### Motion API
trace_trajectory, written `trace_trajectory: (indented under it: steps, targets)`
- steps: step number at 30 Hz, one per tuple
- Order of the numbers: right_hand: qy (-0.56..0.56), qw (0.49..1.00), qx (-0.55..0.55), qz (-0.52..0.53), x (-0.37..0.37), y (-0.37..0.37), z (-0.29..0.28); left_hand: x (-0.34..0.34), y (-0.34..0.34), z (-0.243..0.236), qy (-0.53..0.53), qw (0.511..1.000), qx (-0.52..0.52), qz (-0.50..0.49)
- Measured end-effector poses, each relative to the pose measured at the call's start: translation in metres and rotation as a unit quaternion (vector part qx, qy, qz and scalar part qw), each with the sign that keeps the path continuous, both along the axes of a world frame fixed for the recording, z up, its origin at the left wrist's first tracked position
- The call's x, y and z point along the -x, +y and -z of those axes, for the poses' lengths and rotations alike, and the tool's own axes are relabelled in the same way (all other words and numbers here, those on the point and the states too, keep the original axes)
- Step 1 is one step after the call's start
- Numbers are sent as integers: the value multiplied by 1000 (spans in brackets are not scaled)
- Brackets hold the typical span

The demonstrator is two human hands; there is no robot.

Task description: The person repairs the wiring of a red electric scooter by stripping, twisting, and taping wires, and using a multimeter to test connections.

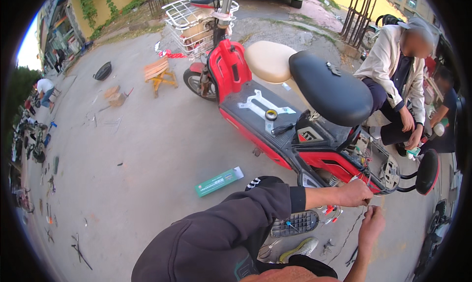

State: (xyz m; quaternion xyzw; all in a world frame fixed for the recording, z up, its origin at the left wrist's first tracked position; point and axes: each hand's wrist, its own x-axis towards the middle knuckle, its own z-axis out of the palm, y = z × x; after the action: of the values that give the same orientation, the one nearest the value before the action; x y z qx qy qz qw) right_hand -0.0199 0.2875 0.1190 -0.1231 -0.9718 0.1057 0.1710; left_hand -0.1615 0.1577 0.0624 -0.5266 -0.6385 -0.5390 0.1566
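Left hand: the left hand [355, 193] is pinched narrow at a bundle of wires [363, 176] on the rear side of a red electric scooter [246, 110]; whether it grips a wire cannot be told.
Right hand: the right hand [372, 223] sits just below the left, fingers curled close together; anything held is too small to tell.
Scooter: parked on concrete, black seat [329, 88] raised, rear panel open.
On footboard: tape roll [271, 115].
Ground: green box [219, 181] near the person's knee; black grille panel [295, 223] under the forearm.
Nearby: seated person [400, 75] beyond the scooter; wooden stool [158, 73] further off.
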Motion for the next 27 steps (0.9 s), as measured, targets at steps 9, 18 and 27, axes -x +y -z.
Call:
trace_trajectory:
  steps: [9, 18, 27]
  targets:
    - [-30, 978, -206, -31, 5, -4, 1, -3, -9, 6, 52, 995, 76, 48]
    - [-82, 981, -176, 29, -9, 8, 4, 4, 24, 20, 27, 996, 56, 56]
    - [-131, 735, 658, 102, 3, 18, -21, 10, -20, -14, -58, 994, 68, 55]
